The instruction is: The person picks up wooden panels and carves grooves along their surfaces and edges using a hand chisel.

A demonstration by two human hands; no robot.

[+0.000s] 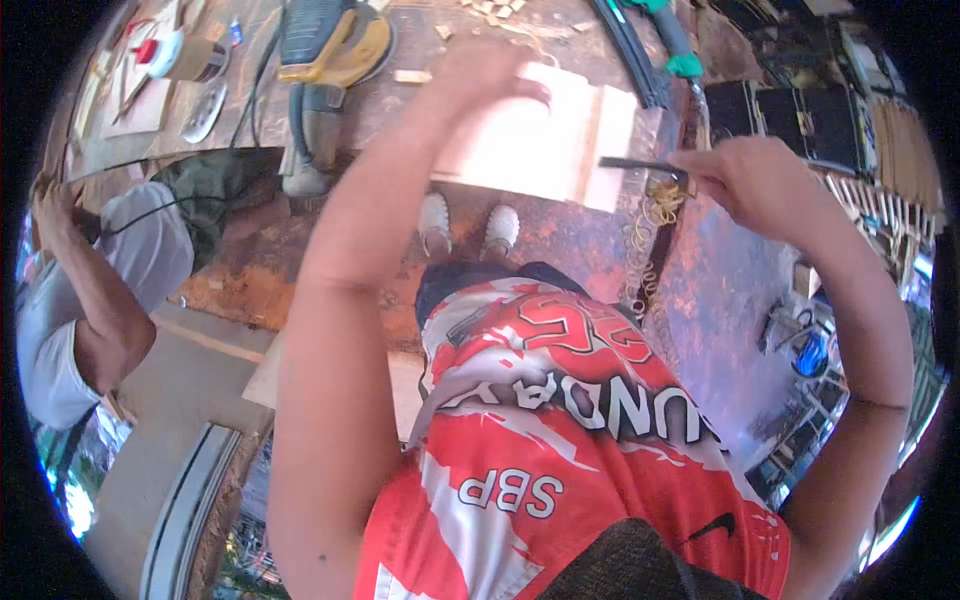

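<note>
A pale wooden board (500,140) lies on the worktable, with a thin raised strip near its right end. My left hand (480,80) is at the board's far left edge, its thumb over the top face. Motion blur softens this hand, and its fingers beyond the edge are partly hidden. Off the board's right end, my right hand (750,180) is closed around a narrow, flat black tool (635,164). The tool's tip points left and overlaps the board's right end in view; whether it touches the wood I cannot tell.
A yellow and grey sander (335,45) stands left of the board. A red-capped bottle (185,55) is farther left. Beyond the board's right end lies a green and black tool (655,45). A coiled yellowish hose (640,245) hangs nearby. Another person (110,260) is at the left.
</note>
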